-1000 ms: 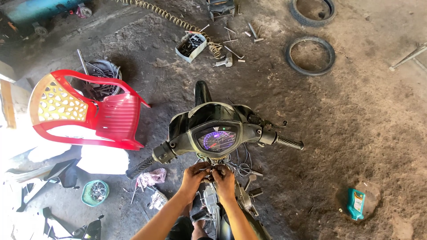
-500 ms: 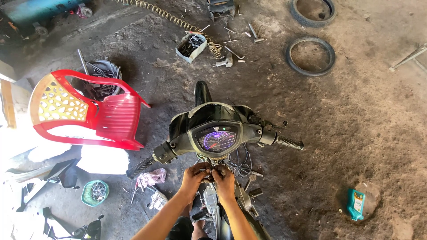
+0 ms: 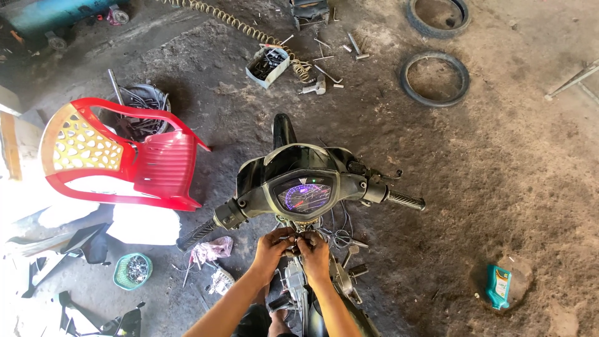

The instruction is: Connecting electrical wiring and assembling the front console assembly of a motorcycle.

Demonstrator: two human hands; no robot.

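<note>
A red plastic chair (image 3: pixel 125 162) lies tipped beside two tyres (image 3: pixel 435 78), a coiled hose (image 3: pixel 249 28) and, seemingly, a teal oil bottle (image 3: pixel 498 286).

A motorbike repair workshop: a stripped scooter (image 3: pixel 306 187) stands on an oily dirt floor (image 3: pixel 499 175), with loose tyres (image 3: pixel 435 78), scattered tools (image 3: pixel 324 62) and a parts box (image 3: pixel 267 65) beyond it.

1. What the left hand (image 3: pixel 269 248) and right hand (image 3: pixel 314 252) pinch between them: too small to tell; fingertips hidden under the handlebar (image 3: pixel 299 193).
2. Motorbike frame (image 3: pixel 299 293) cut off by the bottom edge.
3. Green basket (image 3: pixel 132 271) contents too small to make out.
4. Blue compressor (image 3: pixel 56 12) cropped at the top edge.
</note>
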